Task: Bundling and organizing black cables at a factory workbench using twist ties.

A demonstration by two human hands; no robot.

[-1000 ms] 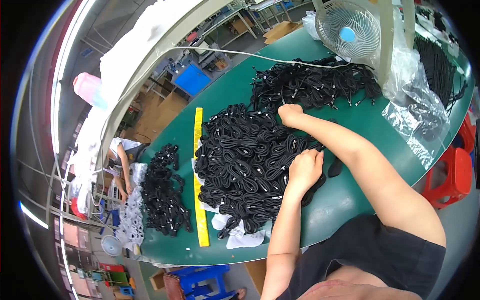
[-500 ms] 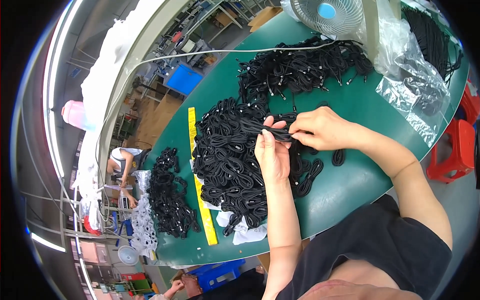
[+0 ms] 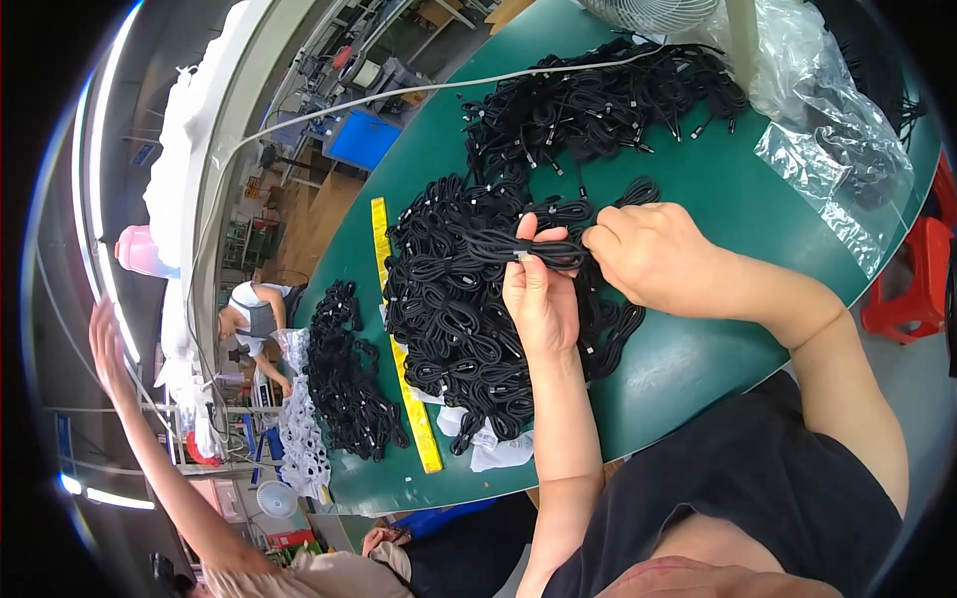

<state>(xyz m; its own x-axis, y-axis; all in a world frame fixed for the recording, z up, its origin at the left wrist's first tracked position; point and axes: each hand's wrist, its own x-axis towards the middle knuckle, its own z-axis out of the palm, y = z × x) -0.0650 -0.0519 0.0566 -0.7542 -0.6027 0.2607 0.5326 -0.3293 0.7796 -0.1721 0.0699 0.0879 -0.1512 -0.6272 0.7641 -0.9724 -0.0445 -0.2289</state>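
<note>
My left hand (image 3: 543, 311), palm up, is closed around a coiled black cable (image 3: 498, 246), thumb pressed on it beside a small pale metal plug. The coil lies level over a large heap of similar coiled cables (image 3: 449, 299). At its right end is my right hand (image 3: 646, 249), fingers curled in, fingertips touching the loop or just beside it. Whatever is pinched there is hidden behind the fingers. Partly behind the right hand lies another black coil (image 3: 638, 189) on the green table (image 3: 688, 349).
Farther back lies a pile of black cables (image 3: 598, 110) with metal plugs. A yellow strip (image 3: 406, 379) separates the heap from another cable pile (image 3: 349, 389). Clear plastic bags (image 3: 827, 149) and a fan (image 3: 658, 12) stand beyond. Another person's raised arm (image 3: 169, 468) is at left; red stools (image 3: 912, 284) at right.
My right hand has turned and curled more, its back now facing up. My left hand keeps the coil in nearly the same place. Another person's arm has come up at lower left.
</note>
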